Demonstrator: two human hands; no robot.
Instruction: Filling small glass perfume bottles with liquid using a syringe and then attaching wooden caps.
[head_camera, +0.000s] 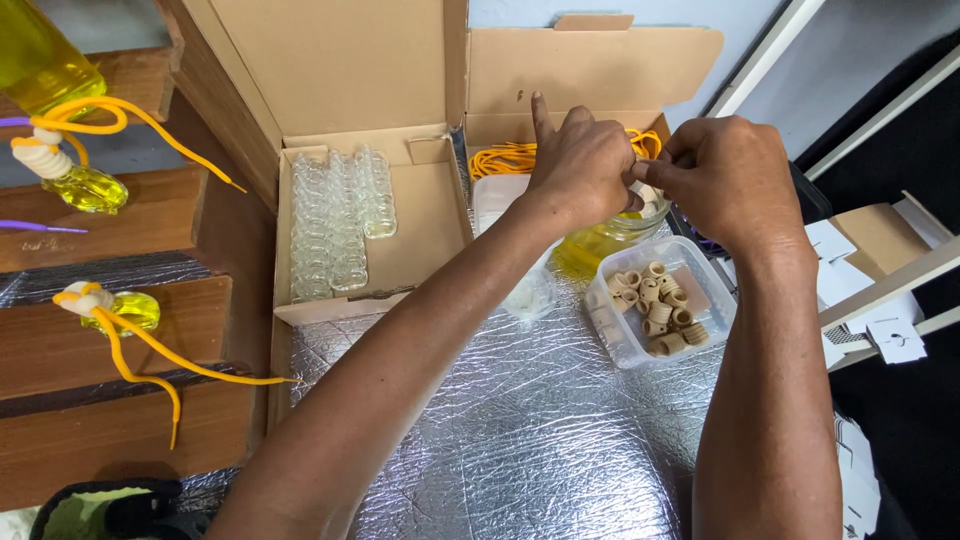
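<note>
The left hand (580, 165) and right hand (728, 175) meet above a clear jar of yellow liquid (610, 238), fingers of both pinched shut on a small pale cap-like piece (645, 190), the left forefinger sticking up; what else they hold is hidden behind the knuckles; the piece sits right over the open jar, so a slip could drop it into the liquid, and a nudge from either wrist could tip the jar onto the crinkled silver foil sheet (520, 430); just beside it, the clear plastic tub of tan ribbed wooden caps (655, 305) could be knocked too; the orange cords (505, 158) in the cardboard box (590, 70) might snag
</note>
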